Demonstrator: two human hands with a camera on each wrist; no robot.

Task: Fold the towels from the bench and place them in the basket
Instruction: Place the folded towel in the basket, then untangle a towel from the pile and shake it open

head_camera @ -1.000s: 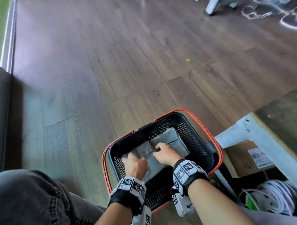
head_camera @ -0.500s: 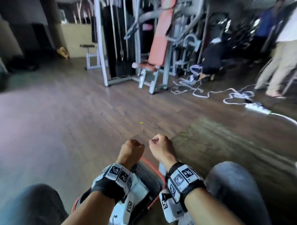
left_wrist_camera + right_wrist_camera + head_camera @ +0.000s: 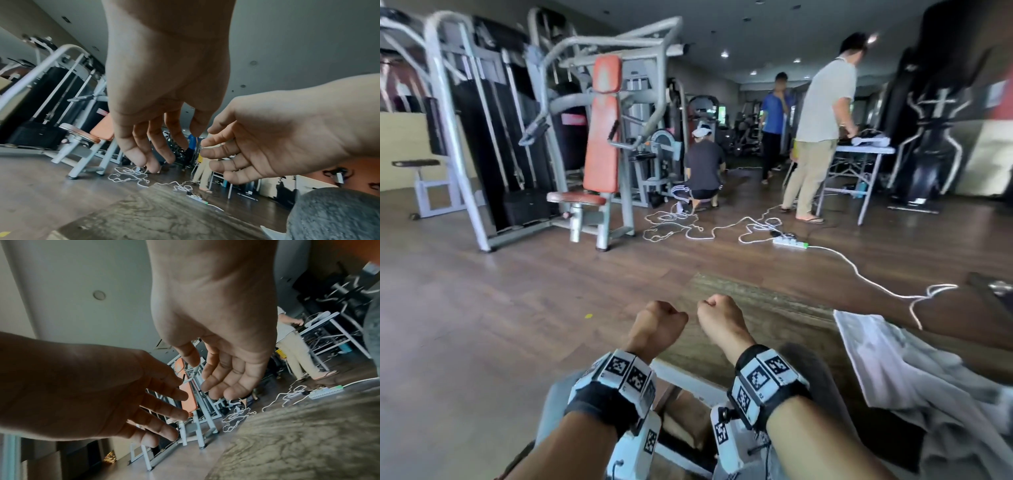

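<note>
My left hand (image 3: 659,325) and right hand (image 3: 722,318) hang side by side in the air above the near end of the wooden bench (image 3: 756,308). The left wrist view shows the left hand (image 3: 152,146) with loosely curled fingers and nothing in it. The right hand (image 3: 222,378) is just as slack and empty in the right wrist view. A crumpled white and grey towel (image 3: 893,370) lies on the bench to the right of my right arm, apart from both hands. The basket is out of sight.
A gym machine with orange pads (image 3: 599,137) stands ahead on the wooden floor. White cables and a power strip (image 3: 789,241) trail across the floor beyond the bench. Three people are near a folding table (image 3: 859,150) at the back right. My knee (image 3: 808,370) is below my right wrist.
A second ago both hands pressed a folded towel down in the basket. They have since lifted out empty, and the head view has swung up from the basket to the room.
</note>
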